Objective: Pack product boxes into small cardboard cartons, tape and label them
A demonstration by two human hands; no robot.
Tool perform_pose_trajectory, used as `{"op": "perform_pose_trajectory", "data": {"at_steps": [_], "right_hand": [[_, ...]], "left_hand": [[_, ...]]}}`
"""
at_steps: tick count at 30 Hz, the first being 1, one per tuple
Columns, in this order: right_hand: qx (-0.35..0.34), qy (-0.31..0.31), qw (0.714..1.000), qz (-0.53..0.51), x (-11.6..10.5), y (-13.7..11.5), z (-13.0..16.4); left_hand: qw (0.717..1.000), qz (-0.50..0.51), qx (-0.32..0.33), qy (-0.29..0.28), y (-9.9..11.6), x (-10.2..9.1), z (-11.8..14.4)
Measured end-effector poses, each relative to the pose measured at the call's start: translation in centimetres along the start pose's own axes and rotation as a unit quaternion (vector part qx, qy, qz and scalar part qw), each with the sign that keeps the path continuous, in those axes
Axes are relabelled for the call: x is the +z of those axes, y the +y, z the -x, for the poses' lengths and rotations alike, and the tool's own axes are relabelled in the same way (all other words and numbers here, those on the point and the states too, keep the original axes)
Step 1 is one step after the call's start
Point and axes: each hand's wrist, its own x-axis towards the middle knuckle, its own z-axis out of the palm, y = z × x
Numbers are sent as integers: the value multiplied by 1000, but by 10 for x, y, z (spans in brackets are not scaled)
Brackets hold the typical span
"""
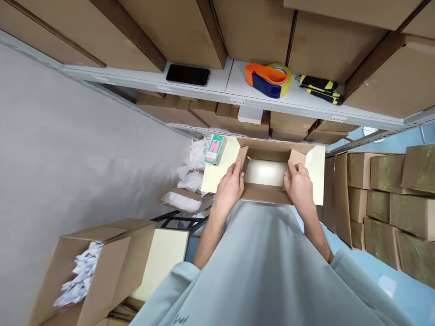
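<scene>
A small open cardboard box (265, 194) sits on a pale yellow table top (319, 174) in front of me. My left hand (231, 188) grips the box's left side flap. On the right side flap rests my right hand (298, 186), fingers curled over it. The box's inside looks bare and brightly lit. A small green and pink product carton (215, 149) lies on the table just left of the box, apart from my hands.
A grey shelf (224, 88) above holds a black phone (188, 74), an orange-blue tape dispenser (268, 79) and yellow-black utility knives (321, 88). Big cartons fill the shelves. Taped boxes (390, 199) stack at right. A carton of white packets (88, 271) stands lower left.
</scene>
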Motion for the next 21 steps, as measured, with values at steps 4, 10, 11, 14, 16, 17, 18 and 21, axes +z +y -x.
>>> {"op": "perform_pose_trajectory", "data": {"at_steps": [4,10,11,14,16,17,18,21], "right_hand": [[-52,-30,998,-35,6,25,6],[-84,-173,980,-51,9,46,12],[-83,-190,976,-61,6,48,12],[-89,-232,962,-114,-4,55,14],[-97,-262,948,-150,-10,60,17],[-98,-269,944,-165,-11,63,19],[-96,-267,942,-179,-13,65,21],[-71,-232,944,-225,-16,67,24]], "left_hand": [[998,-45,6,-53,12,4,-2],[992,-78,42,-93,9,-2,-13],[992,-75,49,-91,7,-4,-16],[994,-48,69,-72,-4,-7,-22],[996,-18,76,-47,-10,-6,-27],[997,-4,78,-30,-12,-5,-29],[997,9,77,-12,-14,-3,-32],[996,39,61,47,-11,1,-45]]}}
